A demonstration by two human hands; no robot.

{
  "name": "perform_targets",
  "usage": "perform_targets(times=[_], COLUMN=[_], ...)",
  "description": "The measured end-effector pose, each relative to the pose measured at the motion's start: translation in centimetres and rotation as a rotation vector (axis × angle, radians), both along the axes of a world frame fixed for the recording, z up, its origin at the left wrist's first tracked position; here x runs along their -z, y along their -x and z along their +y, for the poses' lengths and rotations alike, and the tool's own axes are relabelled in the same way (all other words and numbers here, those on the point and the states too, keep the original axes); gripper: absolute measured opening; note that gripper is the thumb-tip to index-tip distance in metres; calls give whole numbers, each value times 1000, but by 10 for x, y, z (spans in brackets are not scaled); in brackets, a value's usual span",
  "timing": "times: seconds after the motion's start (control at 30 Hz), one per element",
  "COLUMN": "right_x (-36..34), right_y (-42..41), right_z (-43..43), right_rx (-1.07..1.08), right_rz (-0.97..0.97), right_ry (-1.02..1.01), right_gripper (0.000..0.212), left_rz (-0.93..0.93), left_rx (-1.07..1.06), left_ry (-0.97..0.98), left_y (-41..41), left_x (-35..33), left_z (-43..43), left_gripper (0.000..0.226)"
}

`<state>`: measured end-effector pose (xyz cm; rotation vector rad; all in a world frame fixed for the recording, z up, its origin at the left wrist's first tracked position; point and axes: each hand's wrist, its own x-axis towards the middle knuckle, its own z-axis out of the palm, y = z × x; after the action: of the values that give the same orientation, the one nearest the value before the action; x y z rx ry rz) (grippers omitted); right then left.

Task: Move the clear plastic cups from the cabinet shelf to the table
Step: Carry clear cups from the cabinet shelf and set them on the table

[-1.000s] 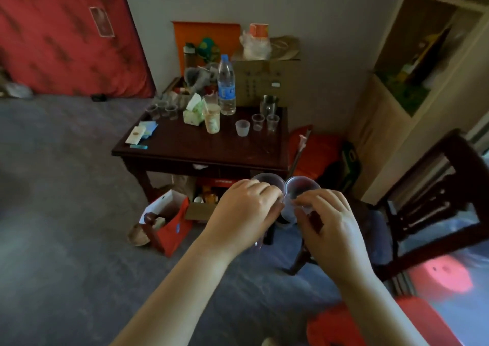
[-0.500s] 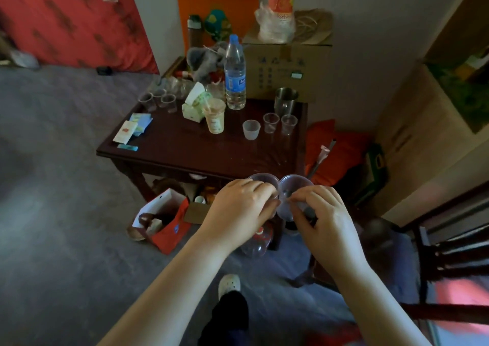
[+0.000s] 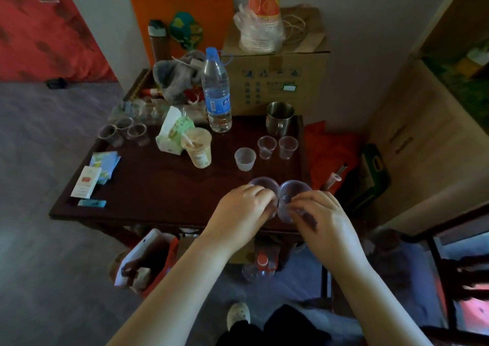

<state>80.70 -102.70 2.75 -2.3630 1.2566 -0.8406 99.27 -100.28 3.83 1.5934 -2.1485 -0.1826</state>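
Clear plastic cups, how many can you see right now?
7: one in the left hand, one in the right hand, two by the steel mug, three at the table's far-left corner; more may be hidden.

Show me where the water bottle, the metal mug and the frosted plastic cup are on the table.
water bottle (image 3: 217, 94), head view, on its clear body above the blue label
metal mug (image 3: 280, 119), head view, on its shiny side wall
frosted plastic cup (image 3: 245, 159), head view, on its outer wall

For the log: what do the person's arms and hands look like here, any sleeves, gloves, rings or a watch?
Both forearms are bare up to the frame edge: no sleeves, gloves or watch visible. The left hand and right hand show no rings on the visible fingers. Below them, dark trousers and a white perforated clog are worn.
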Motion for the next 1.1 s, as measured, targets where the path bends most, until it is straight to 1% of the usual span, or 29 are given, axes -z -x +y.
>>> perform_targets(times=[0.1,0.23,0.3,0.47,0.6,0.73,0.87,1.1], right_x=[10,26,36,62,81,105,130,150], right_y=[0,8,12,21,24,17,8,4], right_z=[-16,-54,-74,-127,-169,-205,-228,-244], right_rx=[68,104,87,29,-17,-111,-175,-171], right_rz=[2,42,64,114,151,150,189,218], right_ry=[-26,-52,-65,-86,-71,-80,-106,-79], right_gripper=[18,17,16,11,11,14,16,21], left_rz=[0,-30,-54,-79,-89,-68,-59,-48], left_rx=[39,64,64,45,-7,-59,-100,-51], left_ry=[-29,-69,-99,-167,-181,-219,-233,-255], left_y=[-3,-2,-1,3,7,7,4,2], left_x=[11,31,44,71,90,110,128,147], left_z=[-23,-64,-82,-125,-157,-185,-202,-218], left_gripper=[10,22,23,9,9,9,8,5])
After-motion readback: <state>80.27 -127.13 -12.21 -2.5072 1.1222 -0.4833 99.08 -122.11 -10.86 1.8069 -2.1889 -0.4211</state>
